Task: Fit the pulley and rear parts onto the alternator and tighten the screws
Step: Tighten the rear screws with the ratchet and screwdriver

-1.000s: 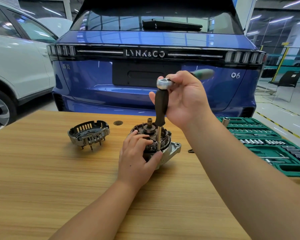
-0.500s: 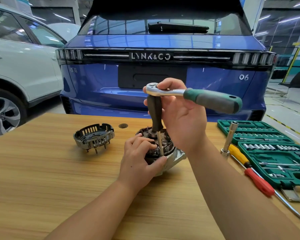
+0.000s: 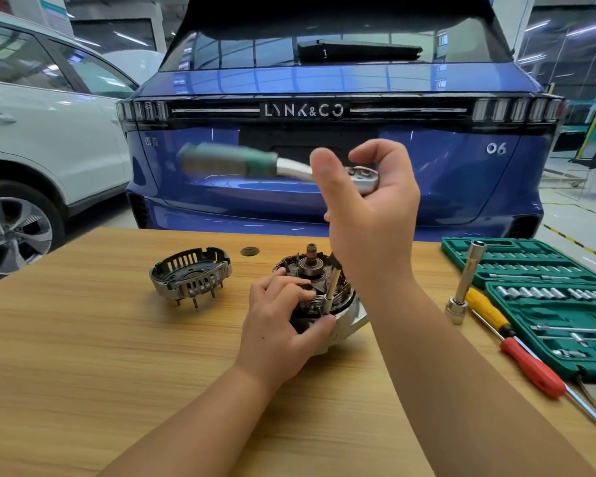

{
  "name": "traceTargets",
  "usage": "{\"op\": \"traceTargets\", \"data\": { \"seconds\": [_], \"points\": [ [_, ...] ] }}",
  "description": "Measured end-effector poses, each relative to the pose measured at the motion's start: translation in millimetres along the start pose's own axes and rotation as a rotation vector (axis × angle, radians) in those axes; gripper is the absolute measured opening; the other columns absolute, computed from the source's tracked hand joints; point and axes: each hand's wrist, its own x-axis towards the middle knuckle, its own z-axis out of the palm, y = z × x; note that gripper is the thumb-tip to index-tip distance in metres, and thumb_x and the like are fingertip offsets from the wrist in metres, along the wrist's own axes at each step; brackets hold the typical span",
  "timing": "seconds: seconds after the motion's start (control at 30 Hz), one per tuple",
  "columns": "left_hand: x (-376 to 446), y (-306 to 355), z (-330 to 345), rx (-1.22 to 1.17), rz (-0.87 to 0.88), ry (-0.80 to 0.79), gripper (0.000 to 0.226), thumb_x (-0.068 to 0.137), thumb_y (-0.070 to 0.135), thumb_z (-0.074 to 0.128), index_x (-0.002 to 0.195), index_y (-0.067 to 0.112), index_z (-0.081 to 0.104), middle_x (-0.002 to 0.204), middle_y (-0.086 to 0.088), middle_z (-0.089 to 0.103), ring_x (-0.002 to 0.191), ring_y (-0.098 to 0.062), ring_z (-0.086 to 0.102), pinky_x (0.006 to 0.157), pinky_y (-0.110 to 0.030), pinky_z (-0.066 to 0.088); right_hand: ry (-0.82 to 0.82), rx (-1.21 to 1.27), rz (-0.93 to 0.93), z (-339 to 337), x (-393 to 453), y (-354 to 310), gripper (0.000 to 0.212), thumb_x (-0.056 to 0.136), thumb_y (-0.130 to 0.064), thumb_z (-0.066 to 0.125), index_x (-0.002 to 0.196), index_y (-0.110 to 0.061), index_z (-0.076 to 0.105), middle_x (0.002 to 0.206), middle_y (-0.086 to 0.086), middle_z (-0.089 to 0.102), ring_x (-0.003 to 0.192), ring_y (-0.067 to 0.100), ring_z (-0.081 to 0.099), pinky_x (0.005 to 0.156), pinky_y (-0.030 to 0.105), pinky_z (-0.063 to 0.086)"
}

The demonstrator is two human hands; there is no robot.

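The alternator (image 3: 344, 318) stands on the wooden table (image 3: 83, 356) with its windings and shaft facing up. My left hand (image 3: 283, 325) grips its near left side. My right hand (image 3: 369, 208) is raised above it and holds the head of a ratchet wrench (image 3: 362, 175). The wrench's green handle (image 3: 227, 161) points left and is blurred. A socket extension (image 3: 331, 287) runs down from the wrench to a screw on the alternator's rim. The rear cover (image 3: 190, 275), black and metal with slots, lies apart to the left.
A green socket set case (image 3: 537, 294) lies open at the right. Beside it lie a long socket bar (image 3: 465, 284) and a yellow-and-red screwdriver (image 3: 516, 346). A blue car stands just behind the table and a white car at the left.
The ratchet handle has swung round from pointing right to pointing left. My right hand has turned with it. My left hand stays on the alternator.
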Motion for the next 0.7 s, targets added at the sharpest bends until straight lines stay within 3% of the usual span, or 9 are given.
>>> {"op": "traceTargets", "data": {
  "seconds": [0.1, 0.2, 0.33, 0.43, 0.53, 0.7],
  "points": [
    [-0.6, 0.8, 0.3, 0.011, 0.005, 0.011, 0.039, 0.078, 0.046, 0.074, 0.105, 0.019, 0.068, 0.119, 0.020, 0.054, 0.136, -0.007, 0.028, 0.099, -0.006, 0.018, 0.063, -0.065, 0.252, -6.8, 17.2, 1.9, 0.035, 0.091, -0.035, 0.073, 0.119, -0.023, 0.056, 0.072, 0.000, 0.065, 0.053, 0.008, 0.054, 0.051, 0.021, 0.048],
    [-0.4, -0.4, 0.0, 0.009, 0.009, 0.007, 0.046, 0.077, 0.058, 0.066, 0.105, 0.021, 0.067, 0.120, 0.021, 0.054, 0.136, -0.007, 0.028, 0.098, -0.003, 0.017, -0.048, 0.232, 0.500, -16.6, 24.9, 4.1, 0.042, 0.095, -0.025, 0.067, 0.132, -0.012, 0.052, 0.076, 0.000, 0.070, 0.056, 0.010, 0.051, 0.057, 0.027, 0.046],
    [0.8, -3.2, 0.1, -0.013, 0.030, 0.019, 0.047, 0.076, 0.059, 0.062, 0.103, 0.020, 0.068, 0.118, 0.028, 0.051, 0.135, -0.010, 0.031, 0.100, -0.001, 0.015, -0.316, 0.538, 0.609, -23.3, 16.3, 8.5, 0.024, 0.086, -0.010, 0.061, 0.109, -0.008, 0.068, 0.102, 0.003, 0.069, 0.074, 0.013, 0.052, 0.075, 0.029, 0.040],
    [0.6, -5.0, 0.0, -0.004, 0.046, 0.020, 0.046, 0.077, 0.058, 0.063, 0.101, 0.019, 0.068, 0.119, 0.021, 0.056, 0.134, -0.012, 0.032, 0.099, 0.002, 0.014, -0.342, 0.646, 0.646, -24.7, 18.6, 11.2, 0.033, 0.072, -0.005, 0.061, 0.104, -0.009, 0.067, 0.095, 0.000, 0.067, 0.075, 0.014, 0.054, 0.076, 0.029, 0.039],
    [1.3, -6.0, -0.4, -0.012, 0.050, 0.017, 0.045, 0.077, 0.057, 0.063, 0.101, 0.020, 0.068, 0.120, 0.018, 0.057, 0.133, -0.012, 0.033, 0.100, 0.001, 0.014, -0.337, 0.693, 0.644, -23.9, 19.7, 15.4, 0.038, 0.074, 0.004, 0.062, 0.108, -0.012, 0.061, 0.093, -0.002, 0.070, 0.074, 0.015, 0.058, 0.073, 0.030, 0.043],
    [1.9, -5.7, -0.3, -0.002, 0.052, 0.008, 0.046, 0.078, 0.057, 0.062, 0.102, 0.018, 0.067, 0.122, 0.016, 0.058, 0.135, -0.012, 0.031, 0.102, -0.001, 0.013, -0.355, 0.513, 0.330, -12.0, 8.8, 26.3, 0.031, 0.095, 0.000, 0.053, 0.111, -0.027, 0.056, 0.110, 0.008, 0.071, 0.083, 0.022, 0.063, 0.072, 0.036, 0.055]
  ]
}}
